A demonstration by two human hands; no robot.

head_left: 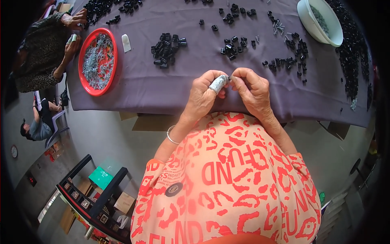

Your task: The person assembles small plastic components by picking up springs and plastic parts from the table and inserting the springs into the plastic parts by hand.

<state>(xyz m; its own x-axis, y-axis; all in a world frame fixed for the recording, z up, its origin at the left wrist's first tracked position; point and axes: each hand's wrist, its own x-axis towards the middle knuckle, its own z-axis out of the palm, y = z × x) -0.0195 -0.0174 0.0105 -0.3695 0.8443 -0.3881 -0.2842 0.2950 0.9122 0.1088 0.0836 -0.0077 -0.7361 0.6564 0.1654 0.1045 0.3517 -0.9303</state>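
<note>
Above the near edge of the table, my left hand point(202, 94) and my right hand point(254, 92) meet, fingertips almost touching. A speckled grey-white finger sleeve point(218, 83) wraps a digit of my left hand. Both hands are closed in a pinch at a small dark piece point(230, 78) between them, mostly hidden by the fingers; its kind cannot be made out. Beyond my hands lie small black plastic fittings point(232, 48) in a loose pile. Another pile of black fittings point(165, 51) lies to the left, and scattered black fittings point(289, 61) with small screws point(278, 27) lie to the right.
A red oval tray point(82, 77) of silvery screws stands at the left, beside a white scoop-like piece point(126, 43). A pale bowl point(305, 24) sits far right, near a long heap of black parts point(349, 61). Another person's hands point(74, 40) work at the left edge.
</note>
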